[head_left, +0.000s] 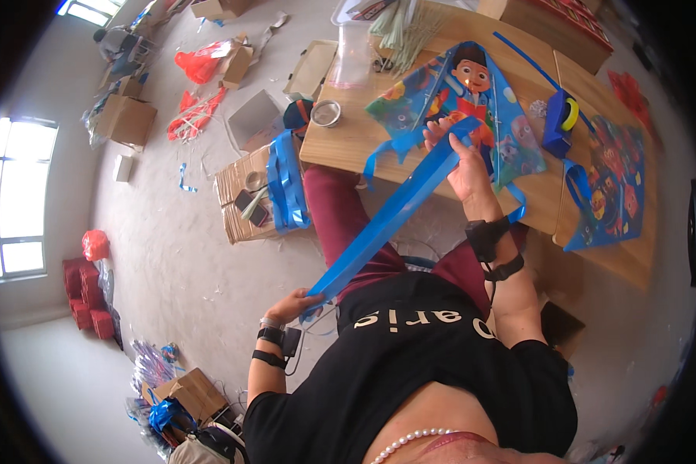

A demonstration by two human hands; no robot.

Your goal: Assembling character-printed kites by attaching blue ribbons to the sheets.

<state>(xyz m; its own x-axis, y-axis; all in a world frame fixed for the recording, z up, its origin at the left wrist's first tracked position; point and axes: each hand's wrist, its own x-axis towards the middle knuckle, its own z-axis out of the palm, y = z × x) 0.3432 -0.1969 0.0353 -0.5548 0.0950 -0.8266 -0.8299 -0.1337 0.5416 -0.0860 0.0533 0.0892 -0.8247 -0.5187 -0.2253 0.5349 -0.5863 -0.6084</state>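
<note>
The long blue plastic strip (387, 220), judged light, thin and floppy, is stretched across the frame's centre, pinched at its ends by the closed left hand (294, 304) and right hand (460, 158), where hold is best taken.

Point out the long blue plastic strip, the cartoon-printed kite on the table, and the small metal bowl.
Long blue plastic strip (387, 220), head view, mid-length.
Cartoon-printed kite on the wooden table (518, 143), head view, right panel.
Small round metal bowl (326, 113), head view, inside.

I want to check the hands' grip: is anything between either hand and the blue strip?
Nothing visible. The left hand grips the blue strip at its lower end, the right hand at its upper end, above the kite.
</note>
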